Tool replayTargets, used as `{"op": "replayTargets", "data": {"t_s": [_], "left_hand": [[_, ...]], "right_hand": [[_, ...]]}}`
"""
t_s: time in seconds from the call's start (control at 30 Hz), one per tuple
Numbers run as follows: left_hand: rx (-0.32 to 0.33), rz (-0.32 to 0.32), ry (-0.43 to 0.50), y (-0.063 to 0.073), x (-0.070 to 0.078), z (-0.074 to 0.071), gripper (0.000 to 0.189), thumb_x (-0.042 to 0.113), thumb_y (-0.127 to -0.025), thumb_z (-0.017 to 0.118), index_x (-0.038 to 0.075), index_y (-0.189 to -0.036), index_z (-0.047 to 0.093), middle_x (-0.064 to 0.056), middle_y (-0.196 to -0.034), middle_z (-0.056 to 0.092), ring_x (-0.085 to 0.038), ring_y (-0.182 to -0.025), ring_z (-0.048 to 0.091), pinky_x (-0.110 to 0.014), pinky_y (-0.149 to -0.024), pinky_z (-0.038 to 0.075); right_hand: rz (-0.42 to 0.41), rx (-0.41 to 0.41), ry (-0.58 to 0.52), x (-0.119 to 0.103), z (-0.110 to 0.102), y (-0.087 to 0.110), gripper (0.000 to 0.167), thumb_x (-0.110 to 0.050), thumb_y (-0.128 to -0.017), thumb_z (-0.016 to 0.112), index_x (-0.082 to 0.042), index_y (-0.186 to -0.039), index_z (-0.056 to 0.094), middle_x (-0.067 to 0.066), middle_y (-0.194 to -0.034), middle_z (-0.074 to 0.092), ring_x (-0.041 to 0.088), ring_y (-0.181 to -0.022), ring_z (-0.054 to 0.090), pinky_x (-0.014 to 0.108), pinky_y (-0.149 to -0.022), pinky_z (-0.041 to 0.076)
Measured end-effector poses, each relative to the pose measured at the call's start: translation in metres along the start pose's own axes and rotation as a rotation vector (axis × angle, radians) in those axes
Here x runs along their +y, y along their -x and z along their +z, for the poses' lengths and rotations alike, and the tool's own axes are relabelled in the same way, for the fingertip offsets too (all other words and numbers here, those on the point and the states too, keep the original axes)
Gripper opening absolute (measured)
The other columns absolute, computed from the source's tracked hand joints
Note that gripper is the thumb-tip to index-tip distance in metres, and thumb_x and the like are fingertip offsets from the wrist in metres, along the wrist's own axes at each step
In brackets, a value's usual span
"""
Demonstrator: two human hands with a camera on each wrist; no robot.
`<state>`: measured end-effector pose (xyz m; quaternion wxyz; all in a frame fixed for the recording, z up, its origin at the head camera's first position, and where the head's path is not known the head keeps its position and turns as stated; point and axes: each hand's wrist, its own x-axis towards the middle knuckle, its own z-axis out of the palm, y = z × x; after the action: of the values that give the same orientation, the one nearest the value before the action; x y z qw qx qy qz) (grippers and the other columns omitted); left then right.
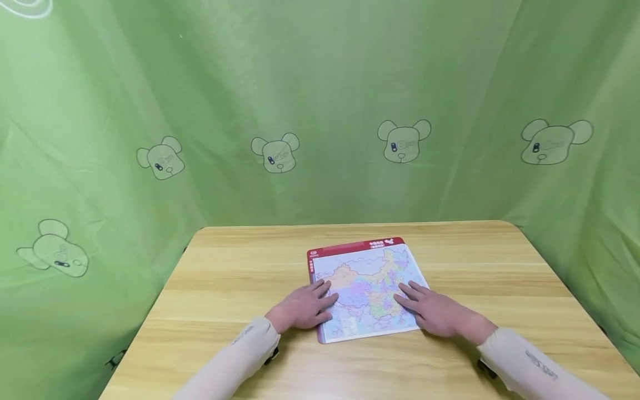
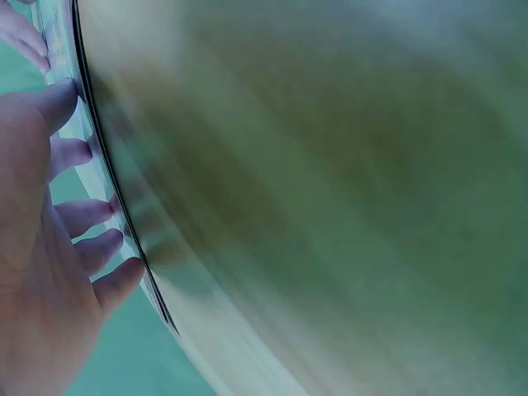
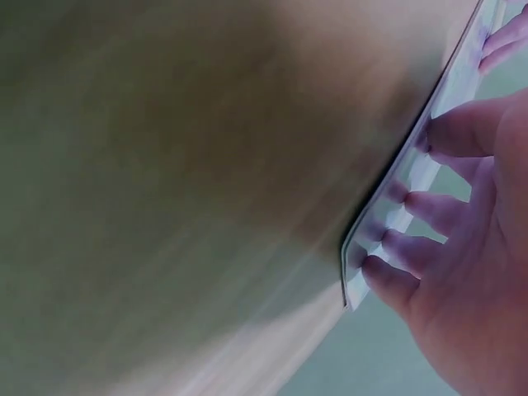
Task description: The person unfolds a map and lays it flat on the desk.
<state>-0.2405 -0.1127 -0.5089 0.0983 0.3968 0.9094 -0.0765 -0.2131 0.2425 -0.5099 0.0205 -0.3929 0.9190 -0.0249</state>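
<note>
A flat map board (image 1: 360, 278) with a red top border and a coloured printed map lies on the wooden table, turned slightly. My left hand (image 1: 305, 306) rests on its left edge with the fingers spread. On the right edge, my right hand (image 1: 437, 311) rests the same way, fingertips on the map. In the left wrist view the fingertips of the left hand (image 2: 49, 239) touch the board's surface near its dark edge. The right wrist view shows the right hand (image 3: 470, 256) with its fingertips on the board (image 3: 355, 280). Neither hand's fingers wrap round the board.
The wooden table (image 1: 225, 266) has rounded far corners. Behind it and at both sides hangs a green cloth (image 1: 340, 72) printed with bear heads. Light sleeves (image 1: 235, 355) cover both forearms.
</note>
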Motion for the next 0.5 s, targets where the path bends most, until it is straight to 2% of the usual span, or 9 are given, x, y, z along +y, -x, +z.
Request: {"op": "replayTargets", "data": {"t_s": [0.23,0.5], "left_hand": [[0.009,0.002,-0.008,0.0027,0.0048,0.0015,0.059,0.053,-0.099,0.03,0.025,-0.151,0.025,-0.008,-0.156,0.018,-0.025,-0.143,0.014,-0.037,-0.113,0.021],[0.021,0.018,-0.028,0.0061,0.0092,0.005,0.06,0.054,-0.099,0.028,0.025,-0.151,0.023,-0.007,-0.156,0.017,-0.026,-0.143,0.013,-0.038,-0.113,0.021]], "right_hand": [[-0.006,0.012,-0.004,0.0079,-0.0003,-0.0037,0.049,-0.009,-0.092,0.049,-0.005,-0.14,0.045,0.026,-0.145,0.035,0.05,-0.129,0.031,0.057,-0.102,0.034],[0.042,-0.005,-0.038,0.0101,-0.0038,-0.0082,0.046,-0.011,-0.095,0.047,-0.009,-0.141,0.046,0.022,-0.146,0.034,0.049,-0.131,0.029,0.058,-0.102,0.032]]}}
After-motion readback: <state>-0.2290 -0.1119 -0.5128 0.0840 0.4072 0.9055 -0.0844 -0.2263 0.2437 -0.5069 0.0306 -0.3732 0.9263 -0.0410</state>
